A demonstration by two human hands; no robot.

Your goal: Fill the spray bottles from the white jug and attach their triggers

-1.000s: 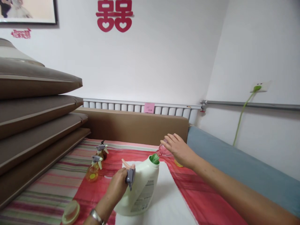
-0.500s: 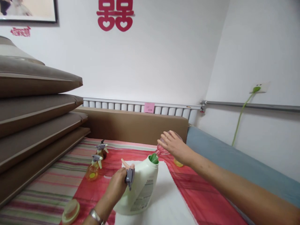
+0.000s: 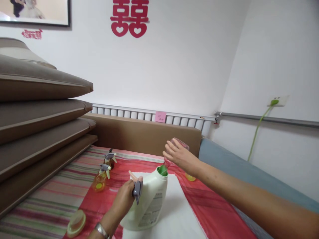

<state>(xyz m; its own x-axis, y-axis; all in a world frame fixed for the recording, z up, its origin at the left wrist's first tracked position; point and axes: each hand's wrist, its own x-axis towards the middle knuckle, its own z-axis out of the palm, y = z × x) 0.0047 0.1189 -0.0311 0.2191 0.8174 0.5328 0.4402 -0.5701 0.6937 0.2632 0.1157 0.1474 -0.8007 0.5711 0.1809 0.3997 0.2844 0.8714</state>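
On a white cloth (image 3: 178, 212) stands a pale green detergent jug (image 3: 149, 202) with a dark green mouth. My left hand (image 3: 126, 196) is closed at the jug's left side around a grey and pink spray head (image 3: 137, 189). Whether those fingers also grip the jug's handle is hidden. Above the jug's mouth, my right hand (image 3: 179, 156) is wrapped round a clear pinkish bottle (image 3: 183, 144). That bottle is tipped neck down, its neck at the green opening. Any liquid flow is too hard to make out.
Two spray bottles, one yellowish (image 3: 100, 181) and one dark (image 3: 109, 161), stand at the left. A pale round cap (image 3: 76, 223) lies nearer me. Behind my right wrist shows something yellow (image 3: 190, 177). Stacked cushions (image 3: 45, 122) rise at left; a brown headboard (image 3: 142, 136) runs behind.
The clear bottle is tipped more steeply and its neck sits lower in the jug's mouth. My left hand keeps its hold. The camera view has shifted slightly.
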